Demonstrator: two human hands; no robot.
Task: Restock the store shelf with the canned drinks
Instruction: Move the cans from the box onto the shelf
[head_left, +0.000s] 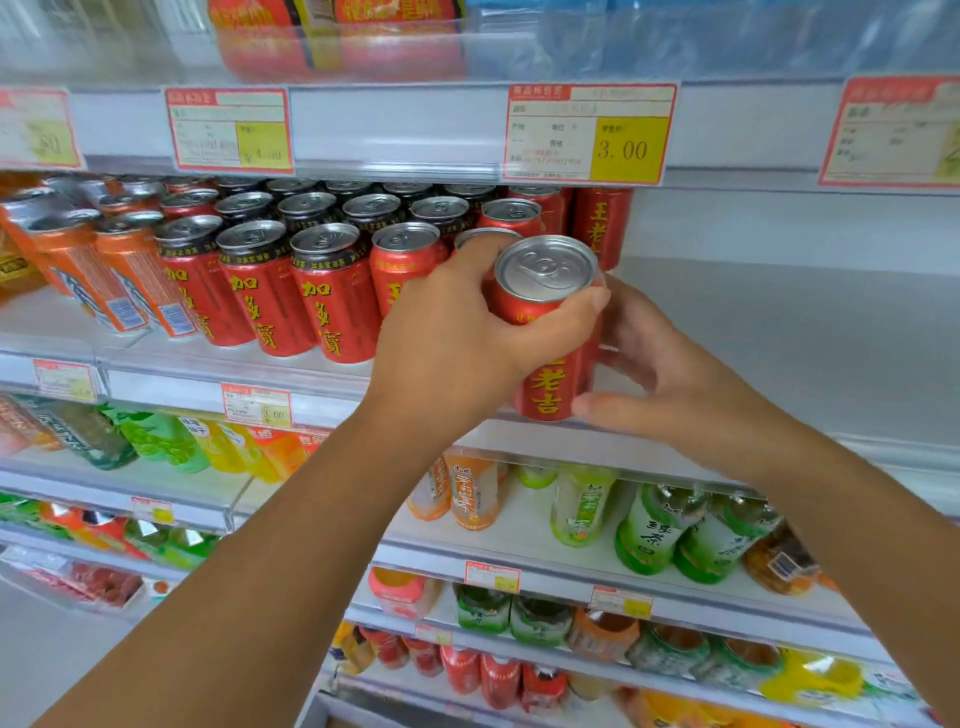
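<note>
A red can with yellow characters (550, 382) stands upright at the front edge of the white shelf (753, 332). My left hand (457, 338) wraps around its upper part from the left, thumb across the front. My right hand (670, 374) cups the can's lower right side, fingers spread, touching it. Rows of red cans (332, 291) fill the shelf to the left and behind. Another can right behind the held one is mostly hidden by my left hand.
Orange cans (119, 270) stand at the far left of the same shelf. The shelf's right part is bare white. Price tags (589, 135) hang on the rail above. Lower shelves hold green and orange bottled drinks (660, 530).
</note>
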